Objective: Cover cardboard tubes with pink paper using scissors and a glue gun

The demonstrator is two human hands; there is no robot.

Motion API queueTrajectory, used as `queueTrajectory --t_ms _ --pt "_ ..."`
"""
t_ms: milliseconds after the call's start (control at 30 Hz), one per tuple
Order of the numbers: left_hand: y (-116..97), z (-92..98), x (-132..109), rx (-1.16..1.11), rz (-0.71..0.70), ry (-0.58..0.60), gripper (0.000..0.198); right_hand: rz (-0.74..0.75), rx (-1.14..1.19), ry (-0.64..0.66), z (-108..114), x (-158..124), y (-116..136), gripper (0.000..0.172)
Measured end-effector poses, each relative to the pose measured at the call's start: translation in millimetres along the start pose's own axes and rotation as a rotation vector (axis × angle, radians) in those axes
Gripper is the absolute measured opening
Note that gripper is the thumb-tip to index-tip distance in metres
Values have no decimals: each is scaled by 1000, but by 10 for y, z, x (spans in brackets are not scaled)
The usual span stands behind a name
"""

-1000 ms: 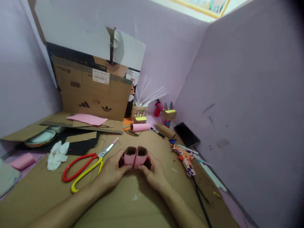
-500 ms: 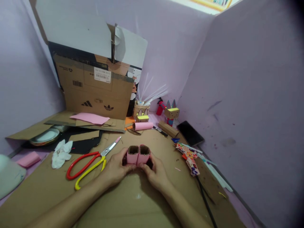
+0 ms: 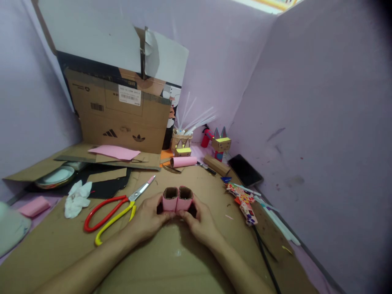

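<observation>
Two short cardboard tubes covered in pink paper stand upright side by side, touching, with their open brown ends facing up. My left hand (image 3: 153, 213) is closed around the left pink tube (image 3: 170, 203), its thumb low on the front. Around the right pink tube (image 3: 185, 203) my right hand (image 3: 200, 218) is closed in the same way. The fingers behind the tubes are mostly hidden. Left of my left hand lie scissors (image 3: 132, 199) with one red and one yellow handle, on the cardboard sheet (image 3: 180, 269).
A glue gun in flowered wrapping (image 3: 245, 202) lies to the right, its black cord running toward me. Behind it rests a dark phone (image 3: 246, 170). Farther back are a pink roll (image 3: 183, 162), a cat-eared cardboard figure (image 3: 221, 143) and a large box (image 3: 119, 114). Crumpled tissue (image 3: 77, 199) lies left.
The view has shifted very slightly. Both hands keep the same hold on the two pink tubes, which stay side by side.
</observation>
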State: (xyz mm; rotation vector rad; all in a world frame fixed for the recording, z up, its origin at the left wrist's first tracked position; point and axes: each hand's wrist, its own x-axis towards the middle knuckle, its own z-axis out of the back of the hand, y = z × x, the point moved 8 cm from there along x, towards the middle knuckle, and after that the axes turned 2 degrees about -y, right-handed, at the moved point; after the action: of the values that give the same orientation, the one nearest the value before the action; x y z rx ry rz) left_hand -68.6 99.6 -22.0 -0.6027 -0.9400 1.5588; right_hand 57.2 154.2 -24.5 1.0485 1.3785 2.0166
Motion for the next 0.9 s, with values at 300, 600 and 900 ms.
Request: queueTrajectory --t_ms 300,600,900 --pt "-7 23 -21 13 -1 -11 26 -59 -22 -78 47 4 -25 57" --pt "11 31 -15 18 25 -37 26 -80 77 -84 19 18 -35 41" --pt "154 278 -38 107 150 -250 41 -202 378 -117 71 -31 -39 37"
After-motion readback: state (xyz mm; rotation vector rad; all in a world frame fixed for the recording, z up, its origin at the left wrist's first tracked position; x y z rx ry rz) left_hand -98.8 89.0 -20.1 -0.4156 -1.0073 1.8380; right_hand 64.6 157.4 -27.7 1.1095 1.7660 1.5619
